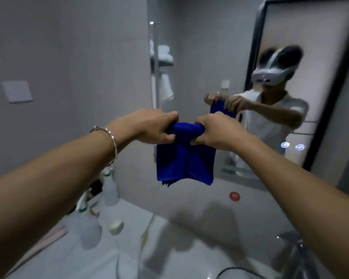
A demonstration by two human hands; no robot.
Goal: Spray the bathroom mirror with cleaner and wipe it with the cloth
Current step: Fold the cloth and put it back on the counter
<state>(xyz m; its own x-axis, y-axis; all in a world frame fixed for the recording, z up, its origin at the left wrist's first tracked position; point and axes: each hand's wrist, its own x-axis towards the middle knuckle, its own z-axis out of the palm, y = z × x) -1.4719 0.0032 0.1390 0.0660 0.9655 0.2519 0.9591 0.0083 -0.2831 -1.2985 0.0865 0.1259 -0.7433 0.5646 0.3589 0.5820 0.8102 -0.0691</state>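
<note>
Gripping the blue cloth [184, 160] by its bunched top edge, both hands are held out above the countertop [113, 258]. Far left, a pale wall plate [17, 91]. The left forearm, wearing a metal bracelet [109, 141], hides part of the blurred translucent bottles [110, 190] at near left; whether either carries a spray head cannot be told. The left hand [149, 126] and right hand [216, 131] each curl their fingers round the cloth, which hangs folded below them. Further right sits a small red round object [234, 196], too blurred to identify. The black-framed mirror [310, 27], far right, is cut off at the picture's edge. The tap [290, 246], near right, is blurred.
</note>
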